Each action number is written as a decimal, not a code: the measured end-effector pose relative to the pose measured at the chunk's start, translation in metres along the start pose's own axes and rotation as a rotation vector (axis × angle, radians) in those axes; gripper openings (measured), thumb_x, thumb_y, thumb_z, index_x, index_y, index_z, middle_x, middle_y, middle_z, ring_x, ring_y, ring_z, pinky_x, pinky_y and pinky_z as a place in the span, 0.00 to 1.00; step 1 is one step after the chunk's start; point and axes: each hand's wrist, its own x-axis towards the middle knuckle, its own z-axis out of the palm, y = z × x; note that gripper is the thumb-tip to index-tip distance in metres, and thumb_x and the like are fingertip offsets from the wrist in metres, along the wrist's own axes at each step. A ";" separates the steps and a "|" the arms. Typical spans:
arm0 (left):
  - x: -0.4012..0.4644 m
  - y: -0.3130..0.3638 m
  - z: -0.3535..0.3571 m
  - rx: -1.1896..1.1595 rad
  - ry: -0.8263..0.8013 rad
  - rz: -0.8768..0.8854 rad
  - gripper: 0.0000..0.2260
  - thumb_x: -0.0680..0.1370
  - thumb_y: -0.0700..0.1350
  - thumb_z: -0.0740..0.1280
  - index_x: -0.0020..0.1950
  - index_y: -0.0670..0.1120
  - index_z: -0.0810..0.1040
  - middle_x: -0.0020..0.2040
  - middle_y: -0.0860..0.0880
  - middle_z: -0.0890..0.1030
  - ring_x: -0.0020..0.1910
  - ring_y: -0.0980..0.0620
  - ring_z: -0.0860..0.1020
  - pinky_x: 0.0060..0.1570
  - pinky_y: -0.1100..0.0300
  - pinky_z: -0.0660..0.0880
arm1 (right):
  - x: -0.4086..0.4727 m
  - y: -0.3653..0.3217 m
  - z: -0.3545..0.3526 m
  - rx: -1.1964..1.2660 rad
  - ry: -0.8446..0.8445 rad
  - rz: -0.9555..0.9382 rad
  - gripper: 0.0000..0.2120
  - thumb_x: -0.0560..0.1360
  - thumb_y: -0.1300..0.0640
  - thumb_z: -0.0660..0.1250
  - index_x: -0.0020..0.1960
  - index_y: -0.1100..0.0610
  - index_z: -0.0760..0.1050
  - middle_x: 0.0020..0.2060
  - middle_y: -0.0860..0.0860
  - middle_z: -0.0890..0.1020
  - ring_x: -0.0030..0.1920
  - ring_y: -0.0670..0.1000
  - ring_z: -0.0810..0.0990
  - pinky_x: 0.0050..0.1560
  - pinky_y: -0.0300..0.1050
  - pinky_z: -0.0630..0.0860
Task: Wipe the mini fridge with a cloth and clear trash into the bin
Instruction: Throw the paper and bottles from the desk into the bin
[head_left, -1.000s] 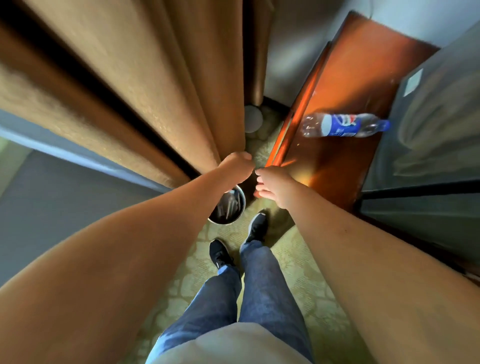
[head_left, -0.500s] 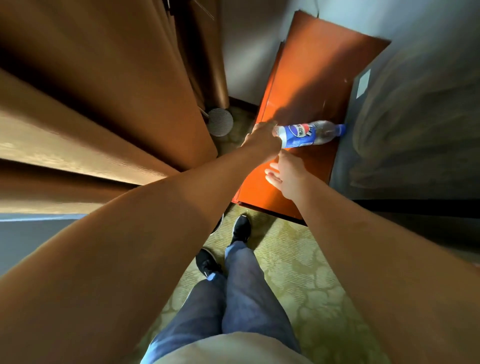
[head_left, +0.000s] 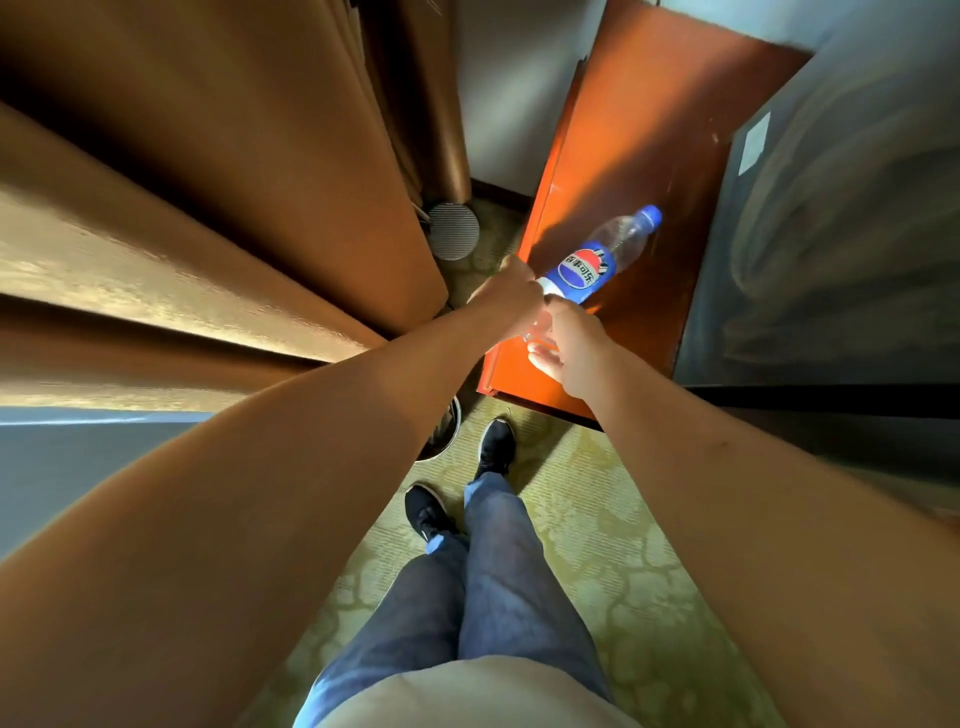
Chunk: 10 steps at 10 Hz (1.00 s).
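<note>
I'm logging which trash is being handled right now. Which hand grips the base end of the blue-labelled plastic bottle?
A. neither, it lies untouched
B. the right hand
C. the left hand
C: the left hand is curled round the base end of the bottle, while the right hand sits just below with fingers loose.

Clear bottle (head_left: 597, 265) with blue cap and label, reddish-orange cabinet top (head_left: 644, 135); green patterned carpet (head_left: 613, 561) at six o'clock, tan curtains (head_left: 208, 208)

Both arms extended forward, left hand (head_left: 511, 293) curled in a closed grip, right hand (head_left: 569, 345) just beside it, fingers loosely spread.
</note>
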 end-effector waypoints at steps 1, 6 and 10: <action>0.001 -0.026 -0.012 0.115 0.041 -0.053 0.18 0.85 0.38 0.56 0.75 0.38 0.66 0.70 0.38 0.71 0.71 0.36 0.69 0.69 0.47 0.67 | -0.013 0.015 0.019 -0.059 -0.003 -0.052 0.19 0.75 0.50 0.73 0.63 0.56 0.76 0.51 0.54 0.83 0.44 0.49 0.81 0.42 0.41 0.82; -0.051 -0.170 -0.046 -0.402 0.017 -0.514 0.15 0.84 0.51 0.60 0.66 0.44 0.76 0.61 0.43 0.82 0.60 0.46 0.81 0.59 0.52 0.79 | -0.034 0.130 0.109 -0.399 -0.227 -0.026 0.20 0.75 0.46 0.71 0.61 0.57 0.76 0.49 0.52 0.83 0.47 0.51 0.82 0.55 0.49 0.82; -0.041 -0.269 0.009 -0.346 -0.121 -0.610 0.14 0.79 0.46 0.62 0.62 0.49 0.80 0.56 0.48 0.84 0.53 0.50 0.82 0.41 0.59 0.81 | 0.006 0.215 0.113 -0.527 -0.198 0.113 0.15 0.78 0.42 0.64 0.56 0.52 0.74 0.46 0.50 0.81 0.49 0.53 0.85 0.52 0.46 0.82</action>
